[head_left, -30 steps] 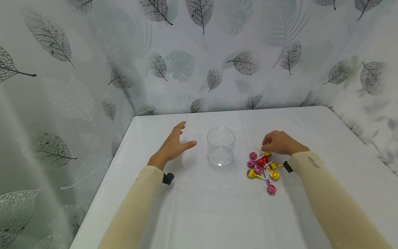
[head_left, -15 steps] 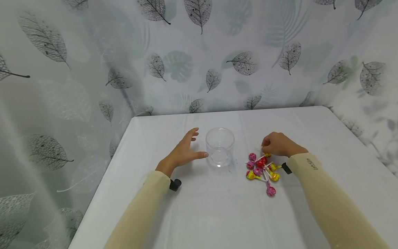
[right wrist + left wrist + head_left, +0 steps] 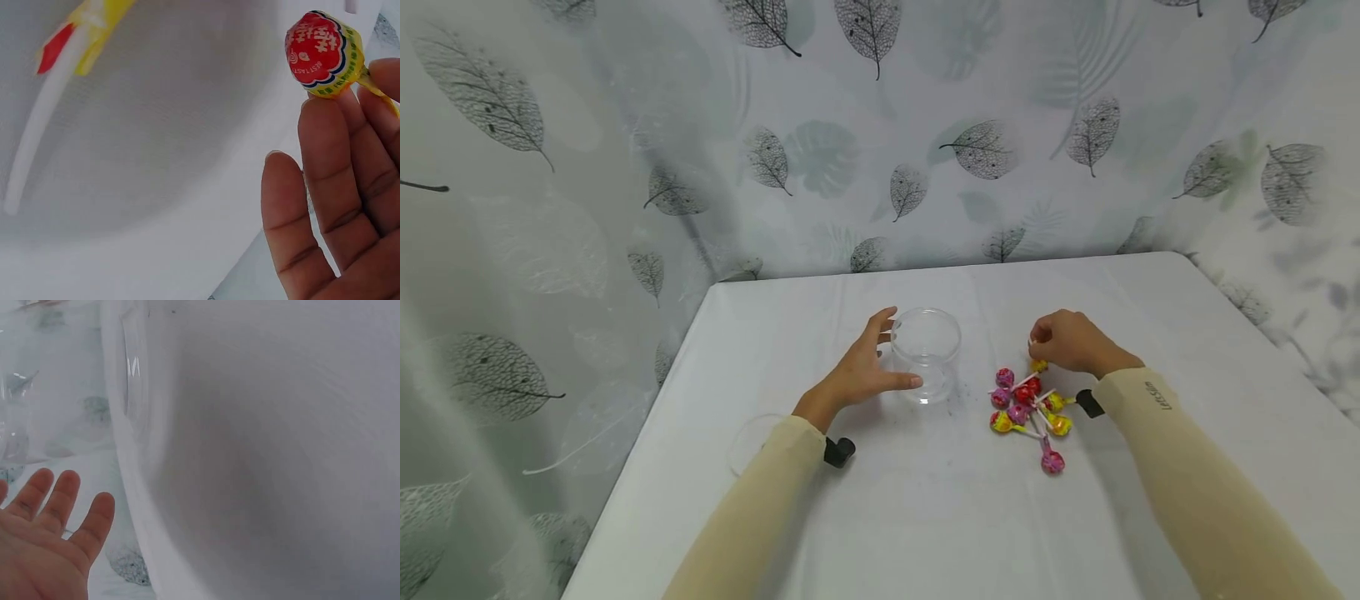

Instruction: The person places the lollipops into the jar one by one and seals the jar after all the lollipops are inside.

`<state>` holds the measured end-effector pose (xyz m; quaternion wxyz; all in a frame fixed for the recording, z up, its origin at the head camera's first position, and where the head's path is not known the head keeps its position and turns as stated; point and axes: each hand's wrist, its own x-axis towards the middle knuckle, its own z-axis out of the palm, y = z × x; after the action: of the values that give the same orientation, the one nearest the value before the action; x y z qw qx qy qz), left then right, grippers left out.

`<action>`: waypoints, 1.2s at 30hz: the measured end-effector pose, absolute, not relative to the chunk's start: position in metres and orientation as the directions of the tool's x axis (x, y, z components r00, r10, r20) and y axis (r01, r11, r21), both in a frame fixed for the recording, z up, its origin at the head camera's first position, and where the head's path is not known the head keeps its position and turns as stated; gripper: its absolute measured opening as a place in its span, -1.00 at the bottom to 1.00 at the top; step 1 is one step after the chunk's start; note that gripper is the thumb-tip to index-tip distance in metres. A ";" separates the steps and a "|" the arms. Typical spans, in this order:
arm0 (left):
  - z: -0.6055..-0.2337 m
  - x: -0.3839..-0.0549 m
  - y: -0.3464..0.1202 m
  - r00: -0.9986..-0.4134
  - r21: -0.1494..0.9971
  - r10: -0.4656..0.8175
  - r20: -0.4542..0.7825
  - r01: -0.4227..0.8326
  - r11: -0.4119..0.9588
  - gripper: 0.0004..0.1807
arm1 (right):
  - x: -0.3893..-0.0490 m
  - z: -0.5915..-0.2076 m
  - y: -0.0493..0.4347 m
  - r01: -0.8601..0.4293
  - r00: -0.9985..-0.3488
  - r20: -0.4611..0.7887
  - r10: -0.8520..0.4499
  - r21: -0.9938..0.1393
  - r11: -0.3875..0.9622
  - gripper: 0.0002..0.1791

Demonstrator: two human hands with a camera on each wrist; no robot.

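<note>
A clear, open-topped jar [image 3: 934, 346] stands upright on the white table. My left hand [image 3: 859, 373] is at its left side, thumb and fingers spread around it. In the left wrist view the left fingers [image 3: 92, 525] are extended, with clear glass [image 3: 12, 425] ahead of them. My right hand [image 3: 1078, 343] pinches a yellow-and-red wrapped lollipop [image 3: 322, 53] near the base of its wrapper, beside the pile's far edge. Below it lies a loose pile of pink, red and yellow lollipops, including a pink one [image 3: 1052, 462] at the near end.
A clear round disc [image 3: 747, 440], like a lid, lies at the left of the table [image 3: 910, 517], partly hidden by the left sleeve. A leaf-patterned curtain [image 3: 947, 200] hangs behind the table and along its sides.
My left hand has moved right to the jar's side, and the clear disc has come into view behind the sleeve. The right hand has risen slightly with the lollipop.
</note>
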<state>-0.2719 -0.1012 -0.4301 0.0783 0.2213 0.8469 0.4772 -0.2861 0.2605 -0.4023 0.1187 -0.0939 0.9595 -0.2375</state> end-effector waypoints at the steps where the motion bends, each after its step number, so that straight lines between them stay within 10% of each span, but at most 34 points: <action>1: -0.430 -0.272 -0.100 -0.889 0.847 0.450 0.086 0.303 0.436 0.26 | -0.286 -0.401 0.261 -0.127 -0.957 -0.168 -0.235 -0.489 0.863 -0.85; 36: -0.430 -0.267 -0.065 -0.908 0.881 0.414 0.072 0.252 0.401 0.14 | -0.265 -0.339 0.215 -0.287 -0.957 0.196 -0.215 -0.752 0.593 -0.85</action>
<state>-0.2672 -0.0653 -0.4300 0.0792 0.1999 0.8333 0.5094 -0.2654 0.2145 -0.3392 -0.0421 -0.1409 0.8914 -0.4287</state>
